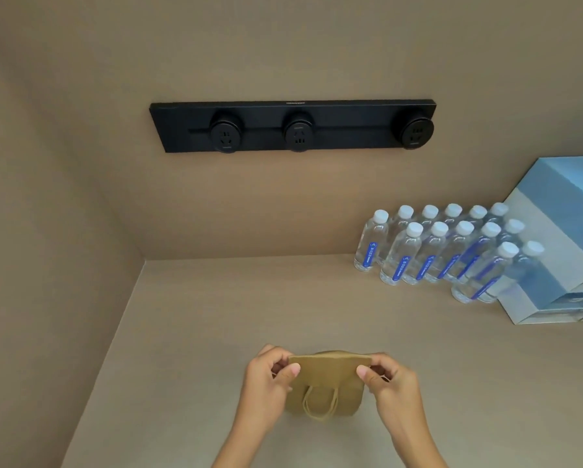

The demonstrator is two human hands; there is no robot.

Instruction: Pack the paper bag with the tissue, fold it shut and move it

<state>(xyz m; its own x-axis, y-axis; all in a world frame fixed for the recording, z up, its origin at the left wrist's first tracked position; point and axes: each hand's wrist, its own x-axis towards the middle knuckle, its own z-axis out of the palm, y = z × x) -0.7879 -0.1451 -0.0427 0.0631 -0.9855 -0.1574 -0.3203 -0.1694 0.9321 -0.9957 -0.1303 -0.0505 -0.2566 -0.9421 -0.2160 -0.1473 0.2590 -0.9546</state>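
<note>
A small brown paper bag stands on the beige counter near its front edge. Its top is folded over toward me, and a twisted paper handle hangs down its front face. My left hand pinches the left end of the folded top between thumb and fingers. My right hand pinches the right end in the same way. No tissue shows; the inside of the bag is hidden.
Several water bottles with white caps stand in rows at the back right. Blue and white boxes are stacked beside them at the right edge. A black socket rail is fixed to the back wall. A side wall closes the left.
</note>
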